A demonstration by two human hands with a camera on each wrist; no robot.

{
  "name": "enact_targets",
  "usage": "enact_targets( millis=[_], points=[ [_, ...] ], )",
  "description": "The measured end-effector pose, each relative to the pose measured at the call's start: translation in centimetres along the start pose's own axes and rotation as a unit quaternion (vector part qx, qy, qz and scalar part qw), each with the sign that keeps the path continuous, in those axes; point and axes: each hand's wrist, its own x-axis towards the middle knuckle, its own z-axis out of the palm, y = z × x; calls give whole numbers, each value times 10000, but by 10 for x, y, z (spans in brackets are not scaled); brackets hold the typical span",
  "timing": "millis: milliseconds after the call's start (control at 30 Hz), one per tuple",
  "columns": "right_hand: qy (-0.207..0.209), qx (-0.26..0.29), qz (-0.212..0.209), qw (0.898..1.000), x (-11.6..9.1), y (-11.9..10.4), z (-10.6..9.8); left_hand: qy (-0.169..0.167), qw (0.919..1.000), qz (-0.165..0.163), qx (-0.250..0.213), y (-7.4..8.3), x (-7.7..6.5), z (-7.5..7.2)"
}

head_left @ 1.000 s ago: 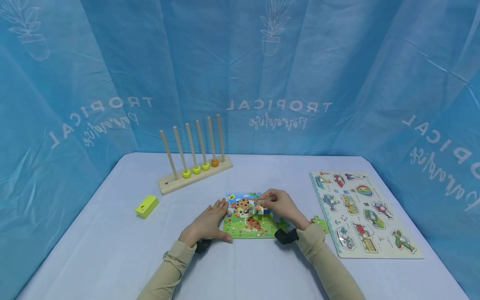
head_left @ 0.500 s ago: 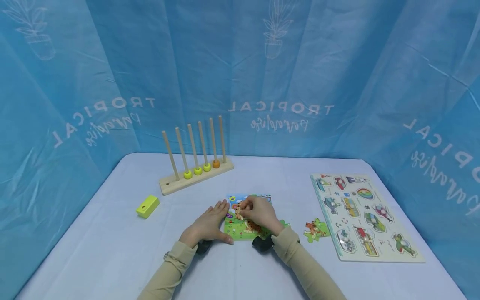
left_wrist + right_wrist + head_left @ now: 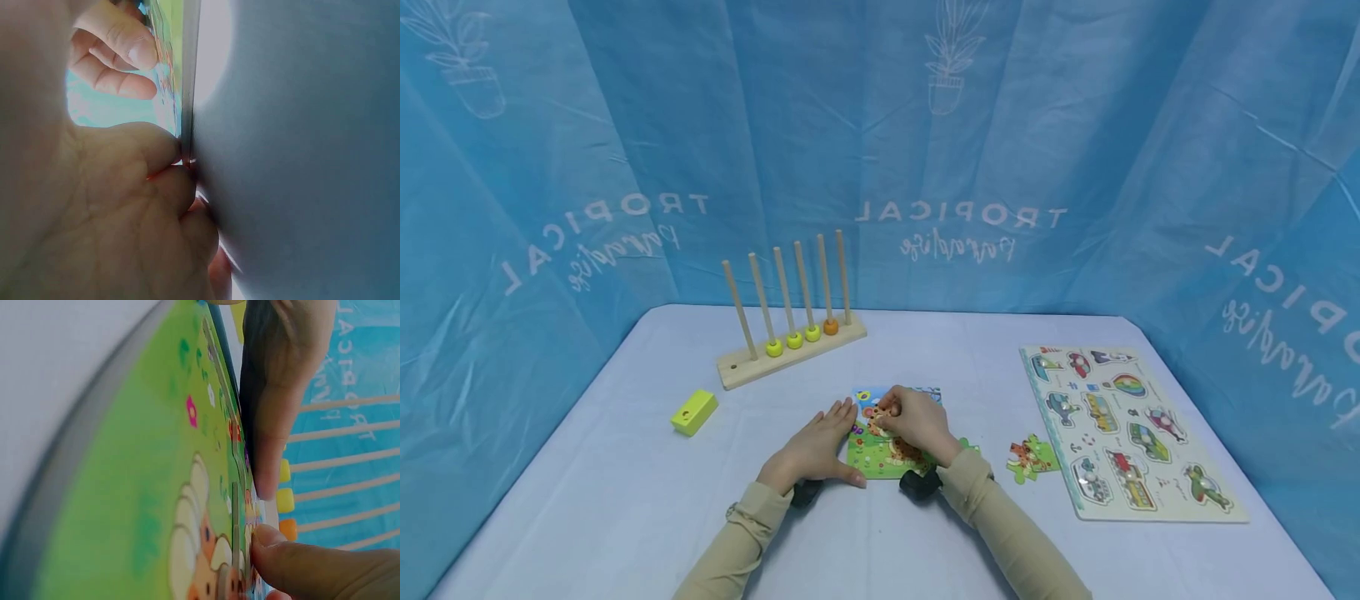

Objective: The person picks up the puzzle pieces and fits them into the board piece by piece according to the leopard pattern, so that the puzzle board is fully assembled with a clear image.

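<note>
1. Right hand point(image 3: 917, 421) has shifted leftward over the leopard puzzle point(image 3: 871, 460) within the last second; its fingers bend close together there; whether they pinch a piece, I cannot tell;
2. Left hand point(image 3: 820, 446), fingers spread, rests at the puzzle's left edge, mid-tabletop point(image 3: 625, 500);
3. Blue curtain point(image 3: 880, 150) hangs behind; peg rack point(image 3: 793, 357) stands rear left; picture board point(image 3: 1165, 506) lies right.

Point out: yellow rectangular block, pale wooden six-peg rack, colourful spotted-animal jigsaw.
Yellow rectangular block point(image 3: 695, 412): head view, visible middle.
Pale wooden six-peg rack point(image 3: 793, 354): head view, middle of base.
Colourful spotted-animal jigsaw point(image 3: 872, 457): head view, lower-left green area.
</note>
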Motion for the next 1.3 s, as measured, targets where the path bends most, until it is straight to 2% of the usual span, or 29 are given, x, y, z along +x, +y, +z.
enact_targets(
  millis=[100,200,300,400,533,633,800,900,1033,1167,1300],
  points=[
    [-52,178,-114,9998,0,2,-2,14,10000,2,22,0,0,-1],
    [-142,766,-286,9966,-4,9,-8,3,10000,-5,12,1,-1,-1],
    [-201,1372,-378,9896,-12,20,-22,-8,10000,-23,5,1,0,-1],
    [-106,1574,-388,9867,-26,38,-45,32,10000,-30,5,2,1,0],
    [262,1375,-292,9897,-47,69,-80,66,10000,-74,13,1,2,2],
    [509,1094,-70,9927,-66,93,-103,59,9999,-111,-16,0,2,3],
    [570,674,255,9958,-100,125,-128,62,9999,-73,-38,0,2,3],
    [413,393,352,9978,-116,136,-133,69,10000,-39,-31,-1,2,2],
    [185,-51,37,9998,-127,141,-133,81,10000,-33,-39,-2,1,2],
    [177,-188,-166,9995,-121,138,-127,104,9999,-8,-53,-2,2,1],
    [221,-107,-120,9996,-102,132,-115,85,10000,-4,-38,0,3,3]
  ],
)
